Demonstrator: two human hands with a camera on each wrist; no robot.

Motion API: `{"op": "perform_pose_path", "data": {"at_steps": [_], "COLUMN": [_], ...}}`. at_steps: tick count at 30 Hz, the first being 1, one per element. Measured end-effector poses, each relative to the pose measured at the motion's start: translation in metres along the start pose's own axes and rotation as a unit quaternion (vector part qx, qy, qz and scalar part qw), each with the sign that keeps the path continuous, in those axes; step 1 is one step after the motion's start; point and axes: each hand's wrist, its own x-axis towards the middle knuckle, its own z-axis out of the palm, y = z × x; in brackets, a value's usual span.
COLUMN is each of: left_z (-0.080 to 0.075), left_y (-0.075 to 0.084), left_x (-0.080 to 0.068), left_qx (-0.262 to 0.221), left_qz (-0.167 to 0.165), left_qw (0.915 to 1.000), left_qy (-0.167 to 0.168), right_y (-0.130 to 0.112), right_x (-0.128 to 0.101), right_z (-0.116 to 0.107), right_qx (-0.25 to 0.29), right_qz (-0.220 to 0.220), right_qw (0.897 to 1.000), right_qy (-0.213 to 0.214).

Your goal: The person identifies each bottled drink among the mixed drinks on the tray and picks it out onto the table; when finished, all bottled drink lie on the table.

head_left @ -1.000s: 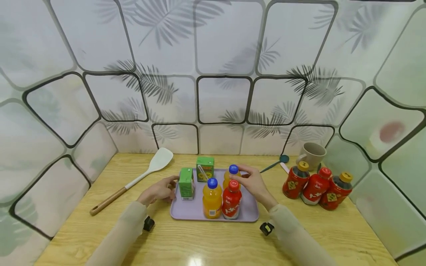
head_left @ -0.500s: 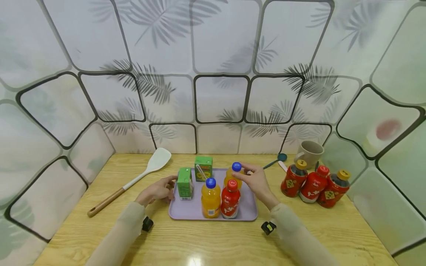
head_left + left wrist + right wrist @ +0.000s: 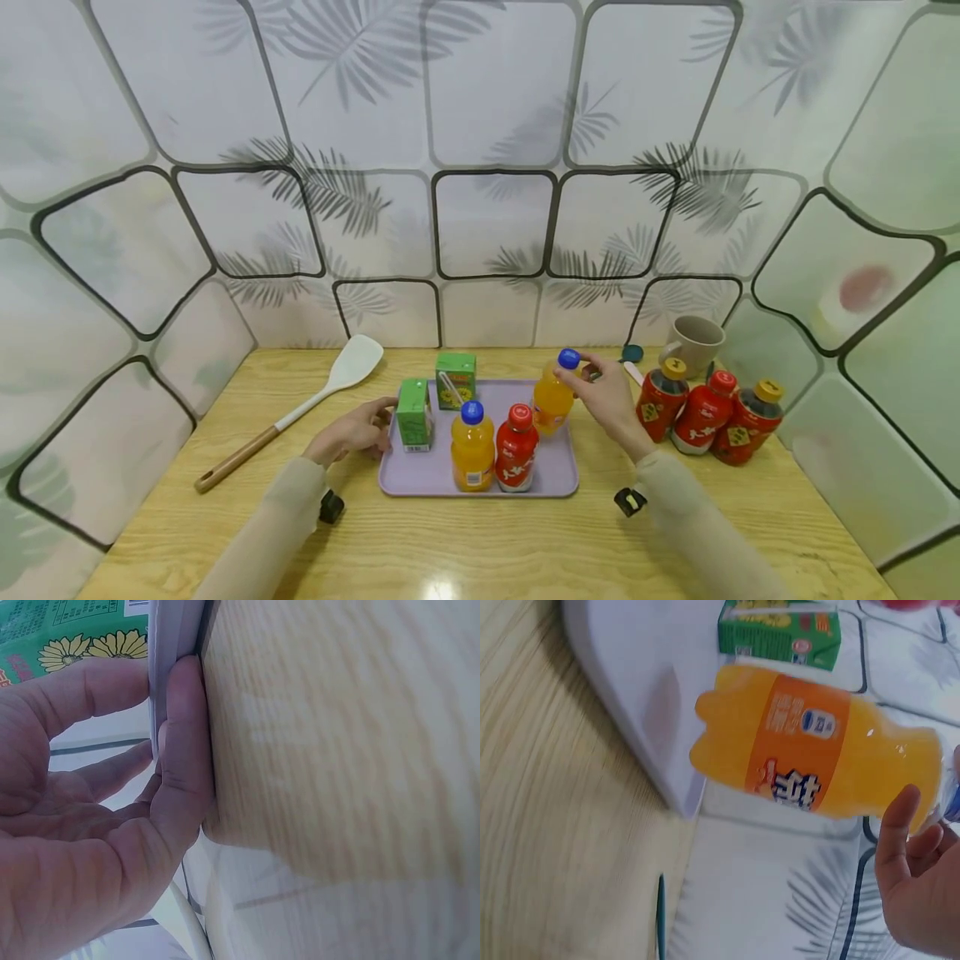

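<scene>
Right hand (image 3: pixel 611 398) pinches the blue cap of an orange juice bottle (image 3: pixel 552 402), fingers curled round the neck only. The bottle hangs tilted over the far right corner of the lavender tray (image 3: pixel 558 479); in the right wrist view its base looks clear of the tray floor, though the angle is poor and I cannot be sure.

Risk one: a cap-only grip lets the full bottle swing. A quick move could slip it from the fingertips, dropping it onto the tray rim or the table (image 3: pixel 487 542).

Risk two: close on the near left stand a red bottle (image 3: pixel 516 447) and a second orange bottle (image 3: pixel 472 445), just beside each other. A swinging base could clip the red one and topple both.

Risk three: to the right, three red bottles (image 3: pixel 705 421) cluster near a beige mug (image 3: pixel 693 342). Carried low that way, the bottle could knock the nearest of them.

Left hand (image 3: pixel 352 431) clamps the tray's left edge, thumb along the rim on the table side and fingers over the top, right by a green carton (image 3: pixel 414 414); a second carton (image 3: pixel 455 380) stands farther back. If that hold loosens, a bump could slide the tray and tip the cartons.

A spatula (image 3: pixel 300 408) lies well apart, far left.
</scene>
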Motion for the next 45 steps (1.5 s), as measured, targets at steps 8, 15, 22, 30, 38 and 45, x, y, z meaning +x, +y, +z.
{"op": "perform_pose_path", "data": {"at_steps": [8,15,22,30,38,45], "left_z": [-0.001,0.000,0.001,0.001,0.001,0.001], "left_y": [0.001,0.001,0.000,0.001,0.000,0.000], "left_x": [-0.001,-0.002,-0.001,0.000,0.000,-0.001], "left_qx": [0.007,0.003,-0.003,0.003,0.001,0.003], "left_qz": [0.004,0.006,0.000,-0.001,0.002,0.003], "left_qw": [1.0000,1.0000,1.0000,1.0000,1.0000,1.0000], "left_qy": [-0.006,-0.006,-0.001,0.001,0.000,0.001], "right_y": [0.009,0.015,0.019,0.022,0.027,0.029], "right_x": [-0.001,-0.001,-0.002,-0.003,-0.001,0.001], "right_z": [-0.023,-0.038,-0.044,-0.047,-0.052,-0.051], "right_qx": [-0.069,-0.059,-0.067,-0.085,-0.102,-0.104], "right_qz": [0.045,0.081,0.111,0.115,0.110,0.069], "right_qw": [0.993,0.988,0.983,0.981,0.979,0.981], "right_qy": [0.086,0.121,0.127,0.131,0.135,0.145]}}
